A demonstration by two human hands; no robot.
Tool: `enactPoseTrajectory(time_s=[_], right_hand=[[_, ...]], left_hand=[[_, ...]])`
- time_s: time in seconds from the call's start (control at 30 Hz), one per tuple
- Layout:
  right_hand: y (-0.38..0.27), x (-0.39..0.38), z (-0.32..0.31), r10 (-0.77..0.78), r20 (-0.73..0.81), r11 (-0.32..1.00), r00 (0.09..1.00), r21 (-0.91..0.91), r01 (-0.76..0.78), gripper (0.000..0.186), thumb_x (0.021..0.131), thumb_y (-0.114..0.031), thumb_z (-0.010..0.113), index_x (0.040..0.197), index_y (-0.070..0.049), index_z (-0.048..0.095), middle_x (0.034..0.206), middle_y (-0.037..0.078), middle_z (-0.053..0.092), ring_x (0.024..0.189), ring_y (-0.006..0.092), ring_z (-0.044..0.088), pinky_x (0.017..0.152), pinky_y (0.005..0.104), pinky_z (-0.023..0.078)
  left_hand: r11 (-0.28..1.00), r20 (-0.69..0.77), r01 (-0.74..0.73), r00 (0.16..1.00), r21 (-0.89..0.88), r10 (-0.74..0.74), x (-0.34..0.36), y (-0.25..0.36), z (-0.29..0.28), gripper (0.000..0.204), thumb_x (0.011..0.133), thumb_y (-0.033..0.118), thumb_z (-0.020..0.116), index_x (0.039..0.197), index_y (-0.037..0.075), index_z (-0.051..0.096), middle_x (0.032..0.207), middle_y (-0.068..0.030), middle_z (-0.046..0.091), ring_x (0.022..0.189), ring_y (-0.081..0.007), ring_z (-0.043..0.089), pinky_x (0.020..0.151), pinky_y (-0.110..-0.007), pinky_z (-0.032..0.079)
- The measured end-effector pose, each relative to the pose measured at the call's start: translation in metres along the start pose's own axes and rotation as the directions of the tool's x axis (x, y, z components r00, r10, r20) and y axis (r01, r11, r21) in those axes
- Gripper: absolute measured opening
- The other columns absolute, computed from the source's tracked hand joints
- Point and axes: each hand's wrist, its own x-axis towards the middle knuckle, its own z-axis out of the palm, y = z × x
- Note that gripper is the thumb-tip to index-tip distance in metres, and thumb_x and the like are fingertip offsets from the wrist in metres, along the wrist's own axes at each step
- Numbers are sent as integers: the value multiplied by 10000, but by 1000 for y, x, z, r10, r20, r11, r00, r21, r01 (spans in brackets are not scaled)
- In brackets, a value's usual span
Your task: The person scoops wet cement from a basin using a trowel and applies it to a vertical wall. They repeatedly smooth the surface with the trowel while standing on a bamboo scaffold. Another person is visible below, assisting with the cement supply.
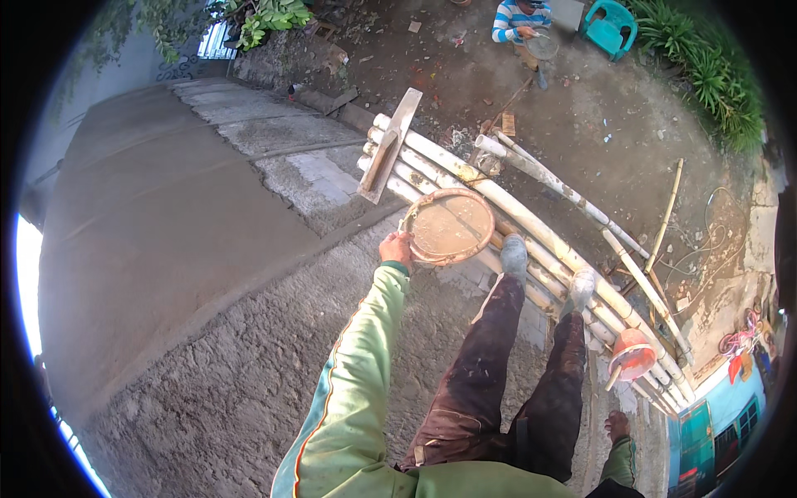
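Float (388, 146) beyond pan (449, 226) — maybe wooden

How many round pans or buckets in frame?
3. A mortar-filled round pan on the bamboo platform, gripped by the left hand; an orange bucket lower right on the poles; a round sieve-like pan held by the person at top. More may be hidden.

— The wall (166, 224) looks like wet grey plaster, smooth and matt up top, rough and gritty lower down.

— And the round pan (449, 225) in the left hand (396, 246)?

— Dull orange plastic, smeared with cement. The scaffold poles (531, 224) are pale bamboo; the float (388, 145) is bare wood.
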Motion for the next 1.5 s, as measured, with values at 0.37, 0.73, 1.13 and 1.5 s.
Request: enactPoseTrajectory(time_s=[0.37,0.73,1.13,1.5], right_hand=[[33,42,-83,-318,-140,928,938,-249,277,117,939,-205,577,972,-99,612,682,48,576,507,164,527,421,317,415],[-54,80,-28,-383,-96,855,919,-413,313,203,887,-230,637,947,-37,647,701,46,604,584,145,565,540,299,470],[-408,236,139,-643,-62,716,763,-401,571,505,911,-285,685,1340,-53,554,1273,176,650,1171,294,634,1016,390,472],[-517,323,130,-740,-299,569,602,-756,324,808,854,-318,751,1533,-155,346,1545,139,400,1415,340,399,1145,472,363]], left_hand=[[982,24,7,1000,-187,-3,50,59,12,129,816,31,646,894,55,547,651,-1,489,448,-122,404,437,-324,380],[971,-215,27,976,239,26,154,5,-48,562,840,188,680,1350,56,486,1084,-250,665,1003,-425,643,871,-438,524],[325,744,-672,635,665,-208,-253,-92,15,999,822,452,776,1569,58,242,1598,-328,147,1485,-481,200,1140,-507,363],[92,667,-661,743,745,-63,-252,-106,61,1123,680,404,871,1563,66,263,1568,-390,144,1369,-604,324,1034,-594,430]])
